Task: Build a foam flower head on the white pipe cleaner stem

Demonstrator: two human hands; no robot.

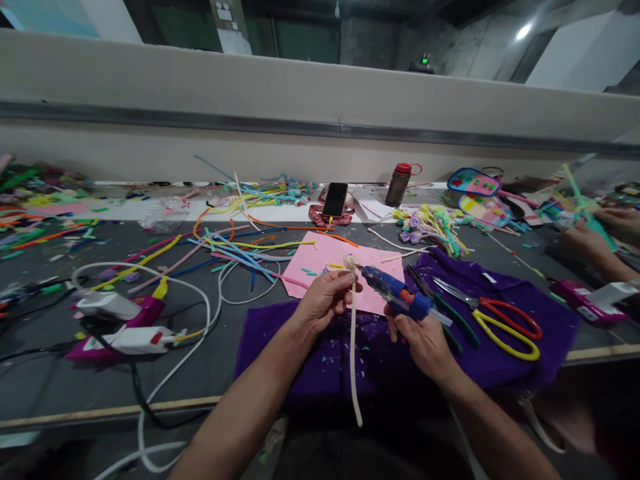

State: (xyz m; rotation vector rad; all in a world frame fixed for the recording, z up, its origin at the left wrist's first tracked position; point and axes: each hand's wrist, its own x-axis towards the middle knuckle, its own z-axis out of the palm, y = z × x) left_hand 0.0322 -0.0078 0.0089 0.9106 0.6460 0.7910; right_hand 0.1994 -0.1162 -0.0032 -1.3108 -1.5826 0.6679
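a long cream pipe cleaner (353,347) hanging down over the purple cloth, its top end curled into a small knot, a blue glue gun (397,297) with orange trigger, tilted, nozzle touching that curled top

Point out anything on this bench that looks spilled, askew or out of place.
Pipe cleaners lie strewn and tangled across the grey table, with cut scraps scattered on the pink sheet and purple cloth. A white cable loops loosely among them. The left hand holds a cream stem; the right hand holds a glue gun.

Craft workshop — long shared bench (60,393), strewn pipe cleaners (235,250), scissors (493,320)
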